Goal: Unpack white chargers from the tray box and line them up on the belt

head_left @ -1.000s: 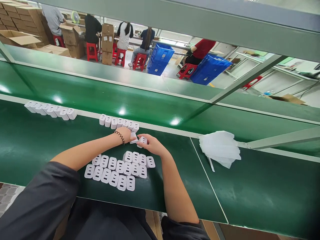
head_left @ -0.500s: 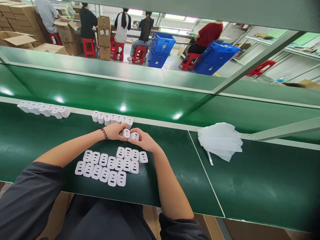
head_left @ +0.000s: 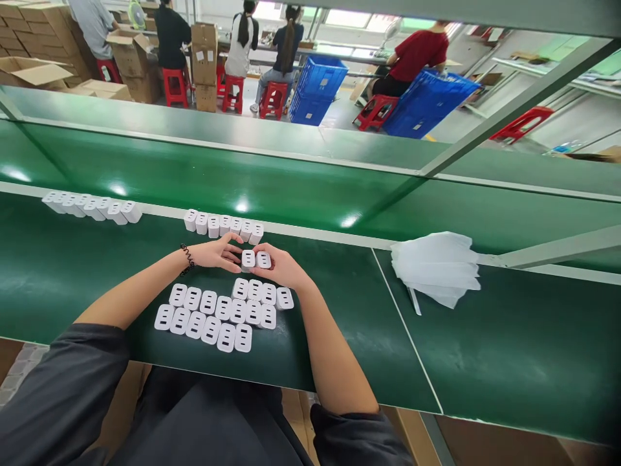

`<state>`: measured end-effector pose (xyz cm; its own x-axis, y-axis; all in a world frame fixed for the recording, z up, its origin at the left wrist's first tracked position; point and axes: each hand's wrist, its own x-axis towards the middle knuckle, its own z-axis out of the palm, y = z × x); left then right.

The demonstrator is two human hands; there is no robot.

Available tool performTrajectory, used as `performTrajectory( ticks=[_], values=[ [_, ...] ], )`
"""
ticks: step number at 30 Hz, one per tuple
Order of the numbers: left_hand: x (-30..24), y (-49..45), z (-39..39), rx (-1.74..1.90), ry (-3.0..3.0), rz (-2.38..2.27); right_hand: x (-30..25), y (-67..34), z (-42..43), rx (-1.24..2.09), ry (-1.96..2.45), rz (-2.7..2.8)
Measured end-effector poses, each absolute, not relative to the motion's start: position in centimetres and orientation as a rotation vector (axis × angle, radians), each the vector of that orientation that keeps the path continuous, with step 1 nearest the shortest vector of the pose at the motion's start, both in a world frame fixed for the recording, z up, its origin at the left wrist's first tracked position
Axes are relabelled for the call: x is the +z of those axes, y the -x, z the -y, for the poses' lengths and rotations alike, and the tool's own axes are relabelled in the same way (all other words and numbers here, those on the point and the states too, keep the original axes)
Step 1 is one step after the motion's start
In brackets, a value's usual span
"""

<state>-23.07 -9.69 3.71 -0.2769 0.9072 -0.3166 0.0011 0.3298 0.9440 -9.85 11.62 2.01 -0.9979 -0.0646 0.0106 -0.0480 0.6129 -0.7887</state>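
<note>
Two white USB charger blocks stand side by side between my hands, ports facing up: a left charger and a right charger. My left hand is open beside the left charger, its thumb and fingers spread. Around the right charger, my right hand is closed, thumb in front and fingers behind. Nearer my body lie several more chargers in uneven, close-set rows. Behind my hands, a row of chargers lines the belt's far edge.
Another charger group sits at the far left edge. To the right lies a fanned stack of white translucent sheets on the green work surface. A slanted metal post rises at right. Beyond, people sit near blue crates.
My left hand has let go of the left charger and drawn slightly left, fingers spreading. My right hand stays on the right charger. The whole view has shifted a little.
</note>
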Motion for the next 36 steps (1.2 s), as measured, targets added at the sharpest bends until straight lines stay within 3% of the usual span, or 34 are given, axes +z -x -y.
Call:
performTrajectory(
  ticks=[9,16,21,29,36],
  values=[
    [3.4,24.2,17.1,1.203,-0.832,-1.849,1.1,9.3,-16.3,-1.488,-0.243,-2.812],
    [2.7,23.5,20.3,1.352,-0.816,-1.946,0.8,12.2,-16.9,-1.327,-0.424,-2.943],
    [3.8,22.5,20.7,1.252,-0.998,-1.938,3.2,10.0,-15.0,-0.987,-0.387,-3.255],
    [5.2,20.6,20.1,1.013,-1.166,-1.903,6.0,5.4,-9.3,-1.141,0.395,-3.199],
    [4.9,20.3,19.8,0.904,-1.222,-1.916,5.4,5.0,-9.2,-1.039,0.473,-2.946]
  ],
)
